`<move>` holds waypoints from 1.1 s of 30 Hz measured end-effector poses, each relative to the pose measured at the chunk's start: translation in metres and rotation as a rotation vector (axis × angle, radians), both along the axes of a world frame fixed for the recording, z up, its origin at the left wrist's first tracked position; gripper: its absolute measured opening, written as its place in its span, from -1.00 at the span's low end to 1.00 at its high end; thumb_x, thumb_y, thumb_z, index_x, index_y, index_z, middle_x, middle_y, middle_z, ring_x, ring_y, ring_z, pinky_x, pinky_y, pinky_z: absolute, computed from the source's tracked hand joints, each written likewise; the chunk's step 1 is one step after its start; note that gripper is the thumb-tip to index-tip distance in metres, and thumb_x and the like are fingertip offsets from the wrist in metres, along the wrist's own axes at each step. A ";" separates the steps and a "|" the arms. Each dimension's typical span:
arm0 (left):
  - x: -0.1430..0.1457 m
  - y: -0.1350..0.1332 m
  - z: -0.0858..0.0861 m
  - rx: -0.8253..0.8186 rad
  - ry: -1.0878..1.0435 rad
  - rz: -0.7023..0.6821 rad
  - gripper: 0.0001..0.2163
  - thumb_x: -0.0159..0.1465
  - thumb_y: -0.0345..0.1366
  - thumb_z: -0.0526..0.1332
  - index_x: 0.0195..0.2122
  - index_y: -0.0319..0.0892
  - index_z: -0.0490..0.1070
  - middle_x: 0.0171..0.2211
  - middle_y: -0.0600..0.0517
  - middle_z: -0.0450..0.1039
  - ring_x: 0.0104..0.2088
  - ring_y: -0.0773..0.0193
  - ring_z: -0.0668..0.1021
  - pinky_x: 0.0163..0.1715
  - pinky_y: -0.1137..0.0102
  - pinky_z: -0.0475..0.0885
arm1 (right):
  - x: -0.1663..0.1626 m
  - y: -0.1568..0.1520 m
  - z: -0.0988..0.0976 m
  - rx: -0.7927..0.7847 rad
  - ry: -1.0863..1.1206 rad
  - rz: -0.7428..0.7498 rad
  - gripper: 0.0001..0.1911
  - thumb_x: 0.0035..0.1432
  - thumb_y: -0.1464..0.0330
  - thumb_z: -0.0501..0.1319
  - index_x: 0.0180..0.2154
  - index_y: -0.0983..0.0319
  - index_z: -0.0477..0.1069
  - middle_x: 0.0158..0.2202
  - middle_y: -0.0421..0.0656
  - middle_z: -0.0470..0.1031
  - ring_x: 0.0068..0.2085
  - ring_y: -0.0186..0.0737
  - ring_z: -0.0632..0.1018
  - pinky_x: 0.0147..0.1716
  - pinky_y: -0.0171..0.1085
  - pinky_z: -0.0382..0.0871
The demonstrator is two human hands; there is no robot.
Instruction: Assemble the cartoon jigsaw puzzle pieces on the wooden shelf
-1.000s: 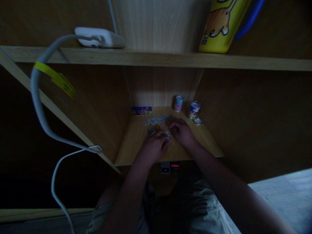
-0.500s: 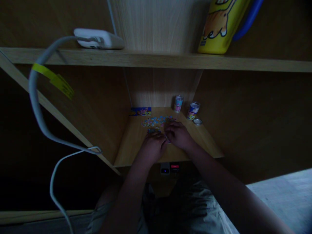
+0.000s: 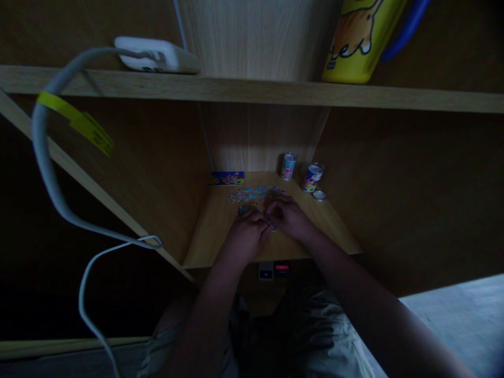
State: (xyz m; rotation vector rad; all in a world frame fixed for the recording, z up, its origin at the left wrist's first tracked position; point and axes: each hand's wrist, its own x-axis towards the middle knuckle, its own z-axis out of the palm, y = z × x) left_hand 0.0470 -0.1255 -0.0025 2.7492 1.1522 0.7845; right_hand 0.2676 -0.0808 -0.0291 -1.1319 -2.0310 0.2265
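Loose jigsaw puzzle pieces, mostly blue and pink, lie spread across the lower shelf board. My left hand is closed, its fingertips on small puzzle pieces between the two hands. Facing it, my right hand has thumb and fingers pinched close to the same pieces; what sits between those fingertips is too dark and small to make out. A joined bit of puzzle shows just beyond my left hand, partly covered by it.
Behind the pieces lies a picture strip. Two printed cans stand at the back right, with a round lid by the nearer one. The upper shelf carries a white charger with a looping cable and a yellow mug.
The view has shifted slightly, so the upper shelf sits higher. My right fingers have lifted and opened a little from the left fingertips, showing more of the pieces between the hands.
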 end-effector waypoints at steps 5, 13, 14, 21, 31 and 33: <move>0.005 -0.016 0.000 0.001 0.015 0.062 -0.91 0.50 -0.37 0.36 -0.09 -0.11 0.69 -0.02 -0.10 0.69 0.03 -0.02 0.65 0.17 -0.01 0.59 | -0.001 -0.004 0.005 -0.161 0.091 0.020 -0.89 0.34 0.45 0.34 -0.25 0.12 0.58 -0.25 -0.16 0.70 -0.21 -0.14 0.66 -0.13 -0.18 0.49; 0.004 -0.031 0.001 0.006 0.029 0.070 -0.84 0.56 -0.31 0.27 -0.12 -0.14 0.67 -0.08 -0.10 0.70 -0.03 -0.01 0.64 0.09 0.03 0.58 | 0.001 -0.002 0.006 -0.135 0.117 -0.018 -0.85 0.40 0.43 0.33 -0.21 0.10 0.67 -0.17 -0.12 0.76 -0.16 -0.09 0.71 -0.06 -0.11 0.56; 0.003 -0.031 0.001 0.013 0.032 0.075 -0.84 0.56 -0.31 0.28 -0.13 -0.14 0.67 -0.09 -0.11 0.70 -0.03 -0.01 0.64 0.09 0.03 0.58 | 0.001 -0.001 0.006 -0.107 0.093 -0.015 -0.83 0.39 0.45 0.33 -0.20 0.09 0.68 -0.15 -0.12 0.77 -0.12 -0.06 0.72 0.01 -0.06 0.55; 0.005 -0.031 -0.005 0.077 -0.004 0.241 -0.82 0.53 -0.35 0.25 -0.16 -0.14 0.67 -0.13 -0.14 0.70 -0.06 -0.07 0.65 0.13 -0.06 0.58 | -0.001 -0.003 0.004 0.068 -0.008 0.064 -0.81 0.42 0.42 0.34 -0.08 0.05 0.71 0.08 -0.07 0.72 0.15 0.00 0.67 0.26 0.07 0.46; 0.005 -0.030 -0.003 0.049 0.007 0.212 -0.83 0.50 -0.36 0.28 -0.14 -0.13 0.70 -0.09 -0.15 0.70 -0.05 -0.09 0.65 0.07 -0.06 0.61 | -0.001 -0.006 0.003 0.010 -0.103 0.148 -0.94 0.38 0.32 0.44 -0.11 0.08 0.65 0.01 -0.08 0.69 0.13 0.01 0.63 0.25 0.03 0.43; 0.004 -0.029 -0.003 0.050 0.019 0.202 -0.84 0.50 -0.36 0.28 -0.14 -0.14 0.70 -0.12 -0.15 0.69 -0.06 -0.09 0.65 0.05 -0.06 0.61 | -0.001 -0.004 0.004 0.004 -0.067 0.183 -0.96 0.38 0.32 0.44 -0.13 0.08 0.65 -0.02 -0.09 0.69 0.10 -0.01 0.64 0.23 0.00 0.45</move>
